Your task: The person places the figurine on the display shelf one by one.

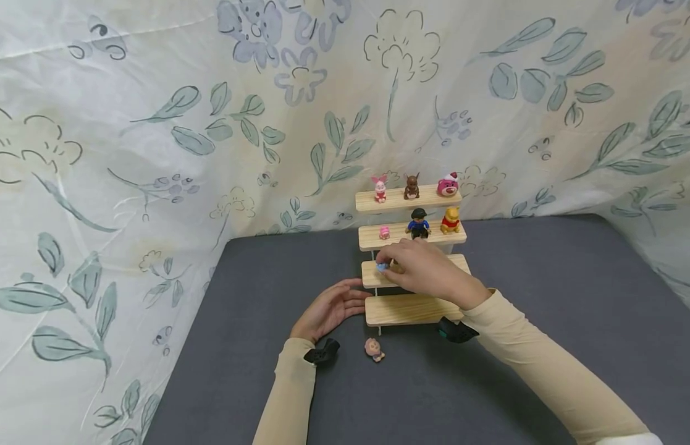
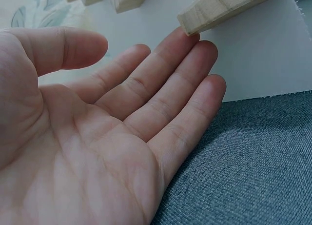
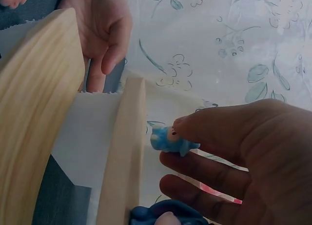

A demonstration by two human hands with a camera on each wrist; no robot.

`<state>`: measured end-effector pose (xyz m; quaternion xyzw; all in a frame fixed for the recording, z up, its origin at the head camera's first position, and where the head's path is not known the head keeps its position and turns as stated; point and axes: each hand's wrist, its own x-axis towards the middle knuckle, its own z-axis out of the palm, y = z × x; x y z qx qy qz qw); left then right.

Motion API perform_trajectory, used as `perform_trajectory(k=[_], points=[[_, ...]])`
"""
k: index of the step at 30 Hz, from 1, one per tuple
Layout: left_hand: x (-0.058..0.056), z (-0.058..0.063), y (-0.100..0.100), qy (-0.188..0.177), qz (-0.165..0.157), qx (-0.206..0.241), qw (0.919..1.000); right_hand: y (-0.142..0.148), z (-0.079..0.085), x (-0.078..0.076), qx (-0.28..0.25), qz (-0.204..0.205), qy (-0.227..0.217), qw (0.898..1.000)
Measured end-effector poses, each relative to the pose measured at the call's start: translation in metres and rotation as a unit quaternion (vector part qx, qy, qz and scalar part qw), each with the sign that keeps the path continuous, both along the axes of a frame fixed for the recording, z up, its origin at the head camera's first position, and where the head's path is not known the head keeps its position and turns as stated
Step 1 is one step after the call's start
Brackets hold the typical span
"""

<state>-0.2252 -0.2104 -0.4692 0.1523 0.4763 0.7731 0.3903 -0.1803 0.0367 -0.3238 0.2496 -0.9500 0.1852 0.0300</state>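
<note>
My right hand (image 1: 428, 266) pinches a small light-blue figurine (image 3: 168, 139) between thumb and fingers. It holds the figurine at the left end of a lower-middle shelf (image 1: 372, 278) of a wooden tiered stand. In the right wrist view, a dark-blue figure (image 3: 170, 213) shows below the fingers, partly cut off by the frame edge. My left hand (image 1: 332, 308) rests palm-up beside the stand's left side, fingers extended and holding nothing. In the left wrist view its fingertips are right at a wooden shelf end (image 2: 204, 20).
A pink figurine (image 1: 374, 349) lies on the dark tabletop (image 1: 267, 278) before the bottom shelf (image 1: 411, 310). Several figurines stand on the upper shelves, among them a yellow bear in red (image 1: 450, 220) and a capped figure in blue (image 1: 419, 224). Floral fabric (image 1: 300, 154) hangs behind.
</note>
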Motion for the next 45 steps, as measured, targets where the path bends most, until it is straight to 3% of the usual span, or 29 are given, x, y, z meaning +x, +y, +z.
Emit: perform_trajectory(k=[14, 45], points=[[-0.001, 0.000, 0.001, -0.004, 0.005, 0.000, 1.0000, 0.002, -0.009, -0.009, 0.008, 0.000, -0.006, 1.000], [-0.002, 0.001, 0.006, -0.005, 0.016, -0.004, 0.9999, 0.006, -0.009, -0.010, -0.018, 0.032, 0.001, 0.999]])
